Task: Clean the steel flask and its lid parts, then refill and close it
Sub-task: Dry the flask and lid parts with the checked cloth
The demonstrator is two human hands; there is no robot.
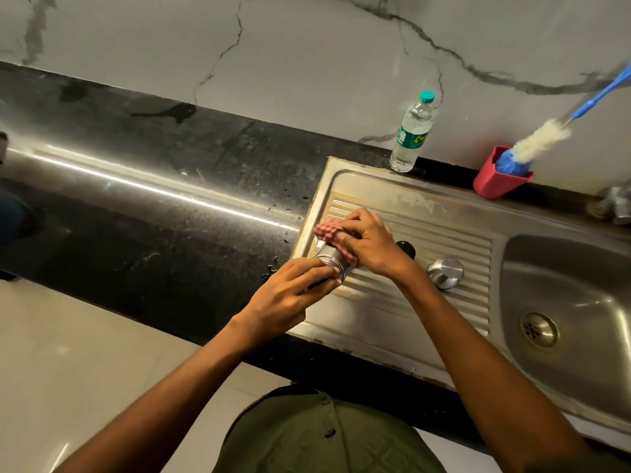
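Steel gleams on the ridged stainless draining board [392, 302], where the cylindrical steel flask [329, 259] is held lying tilted above the board's left part, its open mouth facing the person. The left hand [286, 302] grips the flask near its mouth, fingers [314, 271] curled round the body. The right hand [367, 244] presses a red-and-white checked cloth [329, 233] against the flask's far end, fingers bent over the cloth and holding it. Just right of that hand, a black round lid part [406, 249] and a domed steel cap [445, 273] rest on the ridges. Farther right lies the sink basin [580, 268]. Behind the draining board, a clear plastic water bottle with a teal cap [411, 133] stands at its back edge, and a red holder [498, 177] carries a blue-handled white bottle brush [543, 139]. Left of the board stretches the black stone desk [153, 216], spotted with water drops.
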